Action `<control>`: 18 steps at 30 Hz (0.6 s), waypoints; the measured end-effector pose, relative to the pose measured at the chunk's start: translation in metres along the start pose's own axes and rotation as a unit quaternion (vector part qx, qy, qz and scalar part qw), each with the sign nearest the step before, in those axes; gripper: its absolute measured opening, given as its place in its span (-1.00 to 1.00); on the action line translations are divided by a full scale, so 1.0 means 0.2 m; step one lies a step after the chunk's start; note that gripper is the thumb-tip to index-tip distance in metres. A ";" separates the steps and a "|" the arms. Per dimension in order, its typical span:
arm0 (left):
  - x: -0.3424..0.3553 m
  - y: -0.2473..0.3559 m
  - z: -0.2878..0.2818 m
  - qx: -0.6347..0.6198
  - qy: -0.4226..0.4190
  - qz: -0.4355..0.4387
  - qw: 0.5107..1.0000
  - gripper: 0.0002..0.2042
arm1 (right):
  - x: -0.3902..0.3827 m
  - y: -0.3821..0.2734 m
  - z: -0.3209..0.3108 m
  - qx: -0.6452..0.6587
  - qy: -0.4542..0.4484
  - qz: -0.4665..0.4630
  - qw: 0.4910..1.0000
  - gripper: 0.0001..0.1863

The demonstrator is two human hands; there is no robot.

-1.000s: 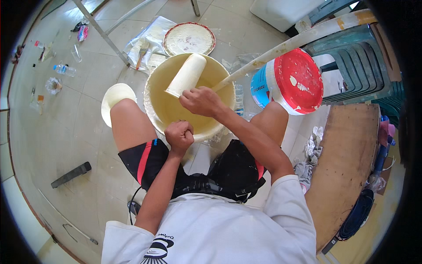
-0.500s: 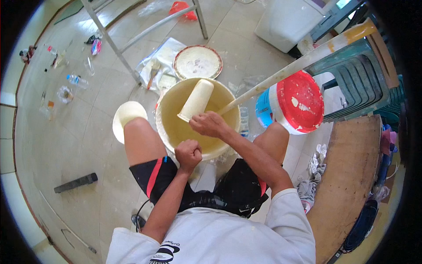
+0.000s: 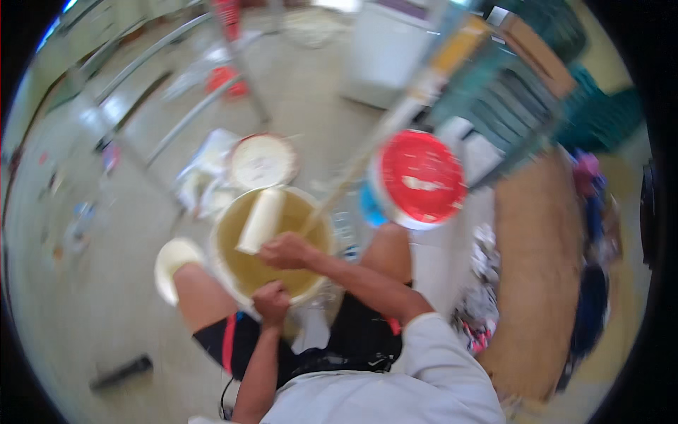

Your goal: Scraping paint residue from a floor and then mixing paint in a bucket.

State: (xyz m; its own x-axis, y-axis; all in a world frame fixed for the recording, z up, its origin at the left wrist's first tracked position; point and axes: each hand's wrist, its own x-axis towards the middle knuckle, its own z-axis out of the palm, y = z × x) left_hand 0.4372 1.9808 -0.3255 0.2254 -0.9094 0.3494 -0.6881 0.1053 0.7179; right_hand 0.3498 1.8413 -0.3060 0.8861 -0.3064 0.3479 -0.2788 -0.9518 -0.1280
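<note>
My right hand [image 3: 286, 251] is closed at the lower end of a cream paint roller [image 3: 260, 215], which is tilted over a large bucket [image 3: 218, 254] of yellowish liquid between my knees. My left hand [image 3: 271, 302] is a closed fist over the bucket's near edge, below my right; what it holds, if anything, is hidden. A long stained pole [image 3: 374, 141] rises from the bucket toward the upper right, behind my right hand. The picture is blurred by motion.
A red-lidded pail [image 3: 421, 177] stands right of the bucket. Beyond it lie a round lid [image 3: 261, 161] and crumpled sheeting [image 3: 208, 177]. Metal ladder legs [image 3: 198, 106], a white container [image 3: 381, 53], stacked green chairs [image 3: 508, 106], a wooden board [image 3: 530, 283] and scattered bottles surround me.
My view has swung and tilted, so the bucket, hands and floor items appear lower in the picture. My hands keep much the same closed shape and place over the bucket.
</note>
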 end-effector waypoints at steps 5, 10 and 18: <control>-0.01 -0.04 -0.10 0.040 0.062 -0.030 0.997 -0.97 | 0.16 -0.07 0.00 0.025 0.140 -0.029 0.989 -0.85; -0.04 0.03 -0.03 0.003 0.009 0.000 1.000 -0.95 | 0.03 -0.11 -0.07 0.034 0.101 0.030 0.994 -0.82; -0.07 -0.06 -0.09 -0.010 0.039 0.052 0.998 -0.95 | 0.11 -0.25 0.01 0.145 0.072 0.106 0.981 -0.83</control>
State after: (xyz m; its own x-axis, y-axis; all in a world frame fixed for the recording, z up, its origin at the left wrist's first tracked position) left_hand 0.4541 1.9995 -0.3288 0.2058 -0.8593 0.4682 -0.6975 0.2068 0.6861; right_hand 0.3844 1.8823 -0.2935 0.7523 -0.5161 0.4095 -0.3159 -0.8280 -0.4632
